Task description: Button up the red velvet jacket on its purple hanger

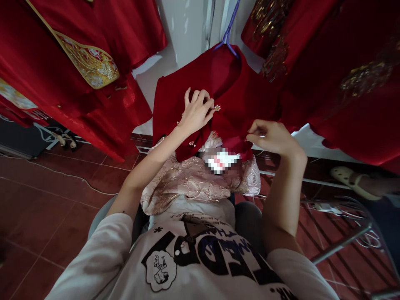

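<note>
A dark red jacket [175, 100] hangs in front of me on a purple hanger [229, 35], its lower part reaching my lap. Small gold flower-shaped beaded ornaments [217, 108] dot its front. My left hand [198, 110] lies over the jacket with fingers bent, thumb and forefinger closed on the cloth beside one ornament. To the right, my right hand [271, 135] is raised near the jacket's edge, its thumb and forefinger pinched together; whatever is between them is too small to make out. Pink brocade cloth [187, 179] covers my lap, with a blurred, lit phone-like object [221, 161] on it.
Red garments with gold embroidery hang at the left [93, 62] and right [353, 83]. A metal rack [343, 243] stands at lower right, near another person's foot in a pale clog [353, 181]. A cable [78, 178] crosses the tiled floor [40, 208].
</note>
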Available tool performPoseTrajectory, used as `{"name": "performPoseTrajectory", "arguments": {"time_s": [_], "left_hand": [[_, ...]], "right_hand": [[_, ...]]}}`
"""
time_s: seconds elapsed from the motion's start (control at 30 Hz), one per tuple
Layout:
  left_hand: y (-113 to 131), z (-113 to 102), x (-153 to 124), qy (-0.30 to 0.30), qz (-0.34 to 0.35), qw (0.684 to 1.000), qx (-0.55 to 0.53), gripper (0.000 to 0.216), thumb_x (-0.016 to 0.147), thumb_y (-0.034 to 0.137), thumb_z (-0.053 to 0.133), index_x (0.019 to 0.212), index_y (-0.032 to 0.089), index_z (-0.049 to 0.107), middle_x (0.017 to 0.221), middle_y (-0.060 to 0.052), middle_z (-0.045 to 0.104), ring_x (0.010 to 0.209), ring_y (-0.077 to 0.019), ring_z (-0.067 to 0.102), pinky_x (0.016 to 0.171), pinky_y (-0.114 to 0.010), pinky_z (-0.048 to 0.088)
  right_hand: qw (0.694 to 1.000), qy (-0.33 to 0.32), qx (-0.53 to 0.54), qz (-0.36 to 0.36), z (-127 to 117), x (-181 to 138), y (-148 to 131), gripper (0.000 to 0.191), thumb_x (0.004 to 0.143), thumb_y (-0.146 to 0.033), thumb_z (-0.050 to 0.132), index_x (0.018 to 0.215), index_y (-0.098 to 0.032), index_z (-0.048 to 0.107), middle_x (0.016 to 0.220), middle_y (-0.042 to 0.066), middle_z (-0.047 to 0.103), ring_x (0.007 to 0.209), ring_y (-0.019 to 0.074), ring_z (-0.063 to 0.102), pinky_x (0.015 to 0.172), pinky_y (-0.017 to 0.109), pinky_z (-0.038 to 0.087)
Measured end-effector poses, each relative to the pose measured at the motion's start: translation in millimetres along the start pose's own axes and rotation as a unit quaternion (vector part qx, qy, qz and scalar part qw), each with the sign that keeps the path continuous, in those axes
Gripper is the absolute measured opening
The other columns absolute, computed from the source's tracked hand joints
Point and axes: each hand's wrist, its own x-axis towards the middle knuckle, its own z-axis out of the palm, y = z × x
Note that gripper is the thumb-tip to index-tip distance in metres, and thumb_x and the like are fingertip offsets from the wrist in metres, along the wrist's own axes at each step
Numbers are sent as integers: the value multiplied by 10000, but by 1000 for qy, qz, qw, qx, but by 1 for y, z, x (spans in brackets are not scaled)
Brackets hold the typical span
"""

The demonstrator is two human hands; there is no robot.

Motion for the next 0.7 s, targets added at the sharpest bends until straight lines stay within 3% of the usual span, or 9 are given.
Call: {"name": "performPoseTrajectory", "arguments": {"time_s": [0.17,0.3,0.43,0.57,0.7], "left_hand": [[1,-4,8,-32,15,999,-16,80,831,220,731,861,238,659,1130,-123,638,1233,-385,522,1225,-702,107],[0,-2,15,-49,-10,996,-68,104,850,266,727,897,217,649,1099,-116,619,1262,-375,527,1218,-717,161],[-2,-5,21,-73,25,995,-69,139,926,358,657,923,221,635,1003,-76,616,1214,-317,578,1248,-672,168],[-5,-9,27,-58,40,995,-77,252,992,448,559,895,224,622,879,-46,590,1132,-271,616,1252,-660,173],[-7,-9,28,-42,19,995,-84,246,939,459,642,876,221,630,963,-76,624,1164,-314,601,1227,-695,208]], "right_hand": [[998,44,21,43,-11,-6,9,55,676,-239,622,672,-203,580,638,18,623,633,146,559,652,299,418],[998,46,26,42,-12,-6,12,55,679,-240,621,692,-197,589,672,36,648,661,156,577,673,309,419],[998,42,18,36,-10,-5,10,56,676,-247,612,693,-199,589,685,33,649,673,156,584,688,307,428],[999,20,38,2,-5,-4,4,79,647,-271,609,687,-211,578,700,25,650,688,158,597,687,291,453],[998,-16,58,-22,2,-1,-2,106,647,-320,594,681,-222,569,679,13,643,674,161,598,644,278,458]]}}
